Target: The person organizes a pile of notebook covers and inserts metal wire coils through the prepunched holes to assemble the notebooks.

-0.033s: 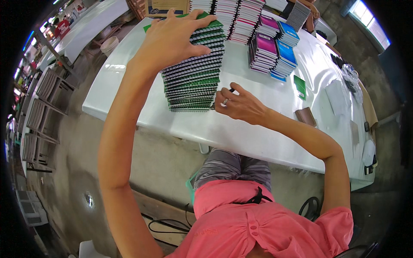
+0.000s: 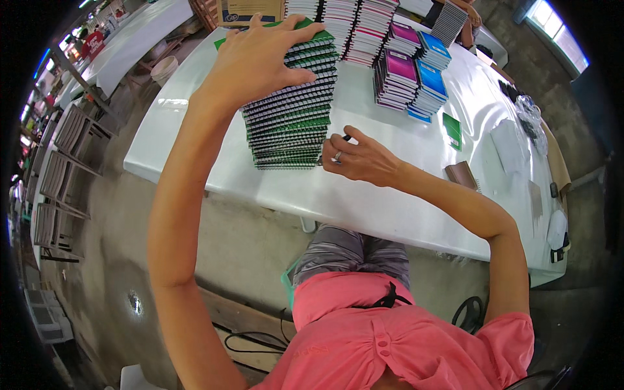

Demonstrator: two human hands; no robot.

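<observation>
A tall leaning stack of green spiral-bound notebooks stands on the white table, its wire bindings facing me. My left hand rests on top of the stack with fingers and thumb spread wide. Beside the stack's lower right corner, my right hand is closed around a slim tool with a dark end poking out above the fingers. The tip of that tool meets the lowest bindings, and most of it is hidden in the fist, so its kind does not show.
Right of the stack stand piles of purple notebooks and blue notebooks. Taller white stacks and a cardboard box are behind. A single green notebook, a brown pad and plastic wrapping lie farther right on the table.
</observation>
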